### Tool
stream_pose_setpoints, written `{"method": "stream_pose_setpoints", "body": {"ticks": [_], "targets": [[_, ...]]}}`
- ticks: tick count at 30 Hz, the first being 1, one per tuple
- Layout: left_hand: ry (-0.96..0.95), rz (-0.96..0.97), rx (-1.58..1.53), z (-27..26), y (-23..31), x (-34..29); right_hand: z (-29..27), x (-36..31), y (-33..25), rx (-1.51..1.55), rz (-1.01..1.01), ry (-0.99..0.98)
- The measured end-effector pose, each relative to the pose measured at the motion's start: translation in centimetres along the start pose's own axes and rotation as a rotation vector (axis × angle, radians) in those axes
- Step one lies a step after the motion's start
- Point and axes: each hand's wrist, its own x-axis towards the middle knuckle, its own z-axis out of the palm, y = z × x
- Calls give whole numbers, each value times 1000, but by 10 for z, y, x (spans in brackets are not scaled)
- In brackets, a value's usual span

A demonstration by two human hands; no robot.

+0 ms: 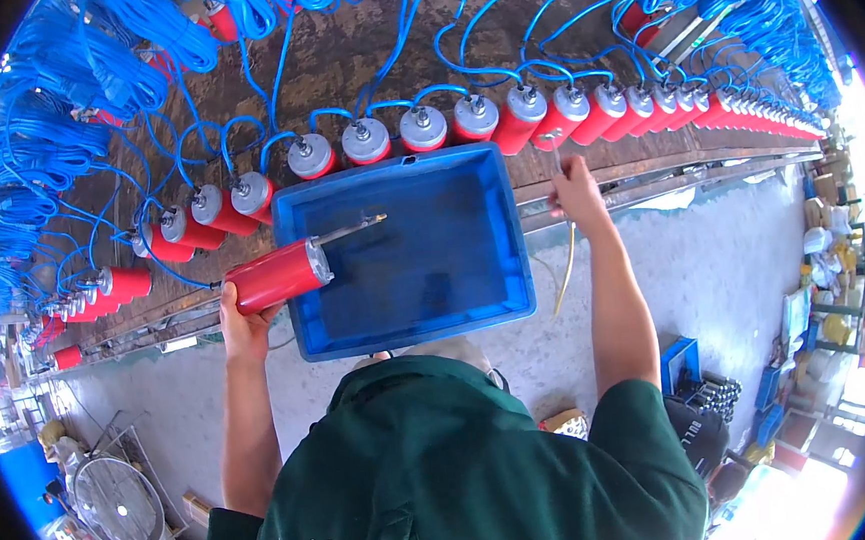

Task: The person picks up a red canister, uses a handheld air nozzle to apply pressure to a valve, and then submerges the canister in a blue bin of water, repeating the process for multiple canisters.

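My left hand [244, 323] is closed around a red cylinder [278, 279], a motor-like body with a grey metal end. A thin metal shaft [345, 231] with a brassy tip sticks out of that end, over the blue plastic tray [412, 337]. From its rear a blue cable [174, 272] runs back to the bench. My right hand [578, 195], to the right of the tray, pinches a thin tool with a pale tip [554, 137]. Below the fingers hangs a yellowish tube [568, 271]. Whether liquid lies in the tray, I cannot tell.
Red cylinders [517, 119] with grey tops stand in a long curved row on the brown bench [358, 59]. Coiled blue cables [108, 72] heap behind them. A round fan [118, 503] stands on the floor at lower left; shelves [826, 303] line the right side.
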Motion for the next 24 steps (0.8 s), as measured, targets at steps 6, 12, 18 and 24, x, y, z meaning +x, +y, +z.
{"method": "stream_pose_setpoints", "body": {"ticks": [6, 12, 18, 24], "targets": [[-131, -2, 14, 0, 0, -1, -21, -130, -140, 376, -47, -184], [-177, -24, -6, 4, 2, -3, 51, -159, -177, 390, -123, -387], [-177, -38, -44, -2, 0, 4, 105, -147, -215, 268, -53, -335], [-187, -59, -9, 3, 4, 0, 136, -111, -197, 777, 259, -558]]}}
